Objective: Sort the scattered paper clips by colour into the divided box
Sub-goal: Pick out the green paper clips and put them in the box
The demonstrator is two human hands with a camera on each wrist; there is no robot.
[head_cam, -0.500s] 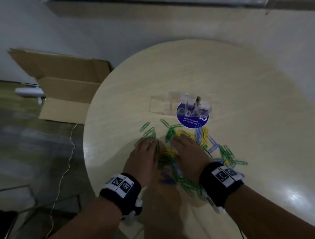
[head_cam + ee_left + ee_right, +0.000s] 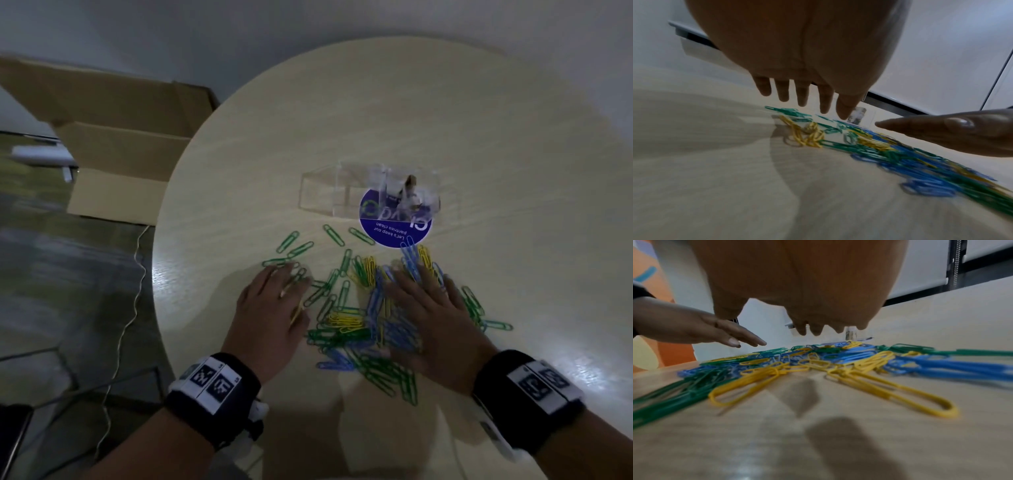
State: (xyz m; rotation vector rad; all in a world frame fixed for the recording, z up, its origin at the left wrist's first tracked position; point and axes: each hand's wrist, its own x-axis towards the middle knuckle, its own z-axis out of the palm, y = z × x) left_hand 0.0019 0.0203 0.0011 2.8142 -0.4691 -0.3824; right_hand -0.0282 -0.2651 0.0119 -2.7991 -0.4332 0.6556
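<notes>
Palm-down, left hand (image 2: 270, 318) and right hand (image 2: 433, 322), fingers spread, seemingly just above paper clips (image 2: 356, 325).

We can read one printed thing: a round purple sticker (image 2: 395, 221) lying on the table (image 2: 342, 120), partly under the clear box (image 2: 370, 192). Seen from our side its white words are upside down and say "Let's keep our pantries clean". Above them stand large white letters and a green ring, half hidden by the box, which we cannot make out. Our two wristbands (image 2: 214, 383) carry black-and-white square code patterns with tiny digits, too small for us to read.
</notes>
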